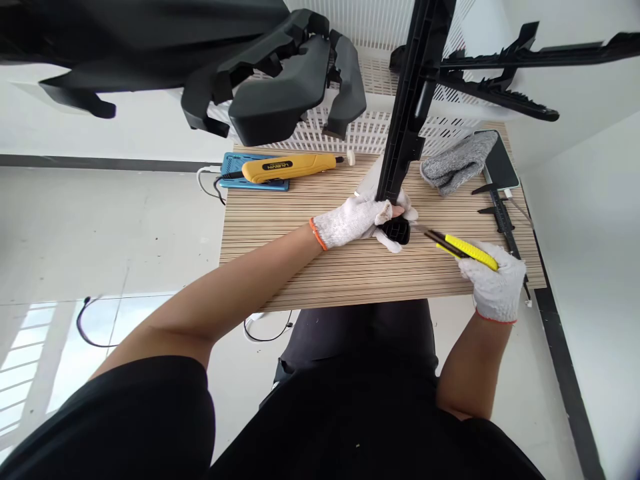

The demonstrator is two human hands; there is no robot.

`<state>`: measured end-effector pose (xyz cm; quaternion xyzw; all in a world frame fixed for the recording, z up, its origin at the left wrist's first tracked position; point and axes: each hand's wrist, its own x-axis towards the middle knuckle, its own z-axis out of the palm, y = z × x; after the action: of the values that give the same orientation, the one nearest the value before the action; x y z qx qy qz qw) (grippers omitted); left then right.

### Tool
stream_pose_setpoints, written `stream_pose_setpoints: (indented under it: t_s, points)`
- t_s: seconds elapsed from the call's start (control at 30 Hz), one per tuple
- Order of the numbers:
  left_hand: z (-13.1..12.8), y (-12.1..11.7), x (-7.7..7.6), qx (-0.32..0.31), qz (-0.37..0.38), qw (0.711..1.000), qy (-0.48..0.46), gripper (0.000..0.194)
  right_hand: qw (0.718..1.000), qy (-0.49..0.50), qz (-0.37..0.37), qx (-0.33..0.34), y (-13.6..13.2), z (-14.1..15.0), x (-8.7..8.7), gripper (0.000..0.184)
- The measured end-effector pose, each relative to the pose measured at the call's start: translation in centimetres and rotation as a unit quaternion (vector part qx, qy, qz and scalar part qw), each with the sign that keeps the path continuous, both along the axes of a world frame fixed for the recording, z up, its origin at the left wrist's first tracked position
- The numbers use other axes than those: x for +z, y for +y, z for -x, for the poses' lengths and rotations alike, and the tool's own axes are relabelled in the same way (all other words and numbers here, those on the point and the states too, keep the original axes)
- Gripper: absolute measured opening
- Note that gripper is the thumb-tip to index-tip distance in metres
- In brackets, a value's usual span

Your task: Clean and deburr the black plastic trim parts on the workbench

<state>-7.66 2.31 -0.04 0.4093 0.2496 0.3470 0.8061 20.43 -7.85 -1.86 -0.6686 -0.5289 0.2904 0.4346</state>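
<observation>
My left hand (pixel 363 219), in a white knit glove, is wrapped round the lower end of a long black plastic part (pixel 410 113) that stands on end on the striped wooden table (pixel 280 227). My right hand (pixel 493 283), also gloved, grips a yellow utility knife (pixel 463 248). Its blade points left at the base of the black part, close to my left fingers.
A yellow power tool (pixel 290 168) lies on a blue case (pixel 235 175) at the table's back left. A grey glove (pixel 460 163), a dark phone (pixel 500 163) and black calipers (pixel 500 207) lie at the right. White slotted crates (pixel 370 130) behind hold more black plastic parts (pixel 280 87).
</observation>
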Motion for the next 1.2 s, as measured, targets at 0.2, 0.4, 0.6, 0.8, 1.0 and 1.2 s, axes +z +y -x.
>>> stream_pose_setpoints:
  t_s: [0.2, 0.4, 0.6, 0.8, 1.0, 1.2]
  points:
    - [0.1, 0.1, 0.1, -0.036, -0.006, 0.999, -0.027, 0.038, 1.0, -0.013, 0.002, -0.001, -0.1, -0.3, -0.1, 0.04]
    - [0.0, 0.3, -0.2, -0.033, 0.011, 0.999, -0.041, 0.038, 0.999, 0.009, 0.0, -0.036, -0.1, 0.0, -0.2, 0.039]
    - [0.3, 0.5, -0.5, -0.057, 0.023, 0.996, -0.066, 0.038, 1.0, -0.006, 0.007, -0.014, -0.3, 0.2, 0.0, 0.036]
    - [0.5, 0.5, -0.2, -0.072, 0.037, 0.994, -0.073, 0.039, 1.0, -0.006, 0.004, -0.008, -0.2, 0.1, 0.0, 0.039]
    - [0.4, 0.6, -0.3, -0.042, 0.047, 0.995, -0.075, 0.042, 1.0, -0.004, -0.013, -0.011, -0.3, 0.3, 0.1, 0.039]
    - [0.5, 0.9, -1.0, -0.059, 0.029, 0.995, -0.078, 0.044, 1.0, 0.002, -0.005, -0.022, -0.3, 0.4, 0.3, 0.039]
